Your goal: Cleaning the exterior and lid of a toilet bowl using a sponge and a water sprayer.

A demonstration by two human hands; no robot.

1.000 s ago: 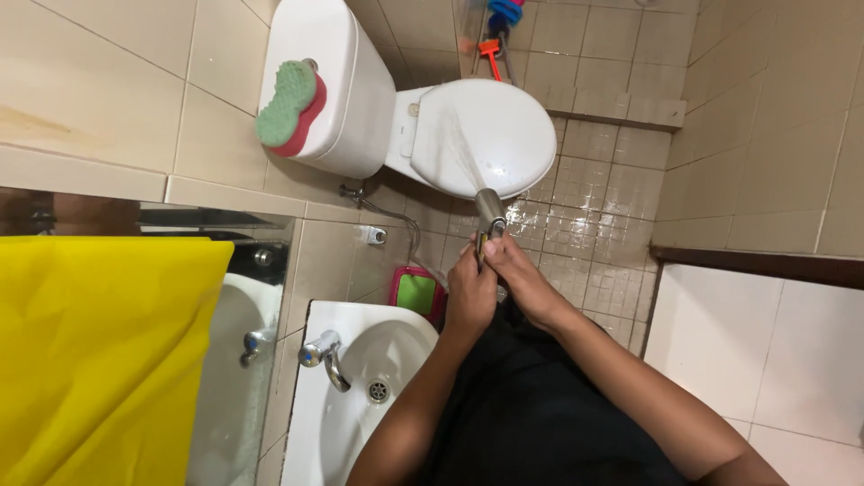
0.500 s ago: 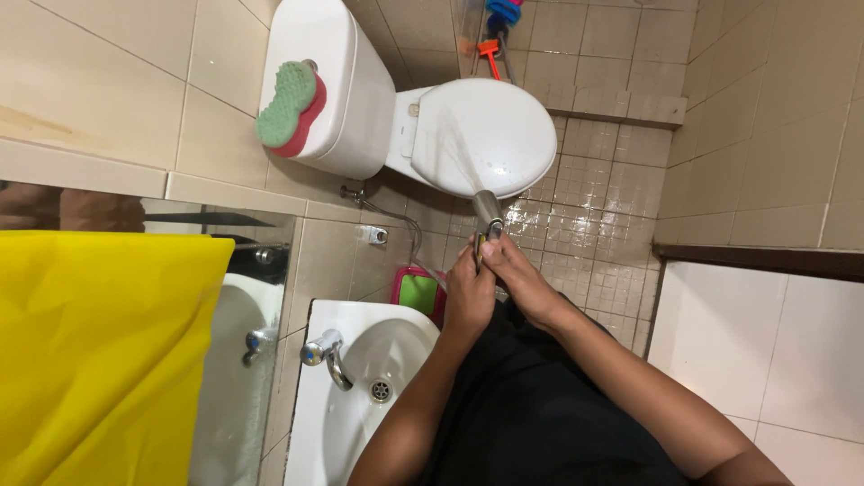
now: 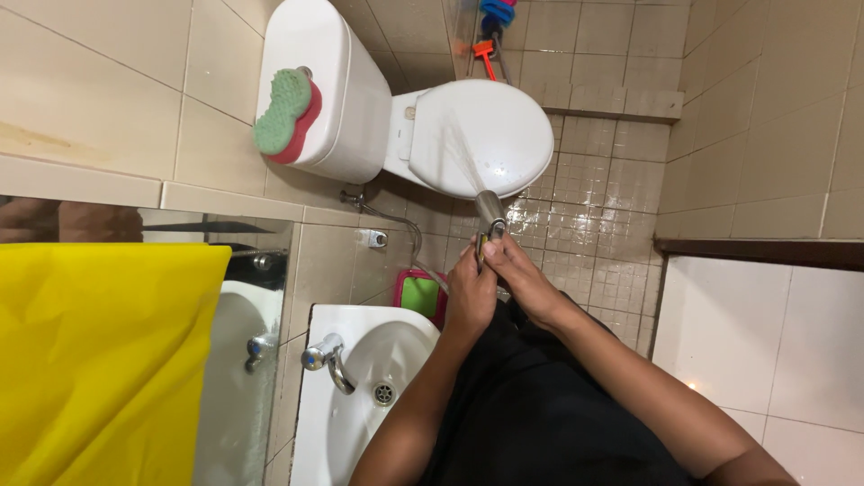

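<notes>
Both sets of fingers are wrapping tightly around the handle of a metal hand sprayer (image 3: pixel 490 214), the left hand (image 3: pixel 471 292) closing on it from the sink side and the right hand (image 3: pixel 525 279) pressing in from the other side, so the two hands are touching each other over the grip. The sprayer is sticking out just beyond the fingertips, its long axis running away from the person's body, and its round head is pointing at the closed white toilet lid (image 3: pixel 481 135). A thin fan of water (image 3: pixel 463 153) is leaving the head and landing on the lid. The sprayer is hanging over the tiled floor (image 3: pixel 585 216), just beside the front edge of the toilet. Behind the lid, a green and red sponge (image 3: pixel 286 115) is lying on the cistern (image 3: pixel 337 90). Near the left forearm, a white sink (image 3: pixel 360 396) with a chrome tap (image 3: pixel 324 355) is standing against the wall, and a yellow cloth (image 3: pixel 94 360) is hanging beyond it.
</notes>
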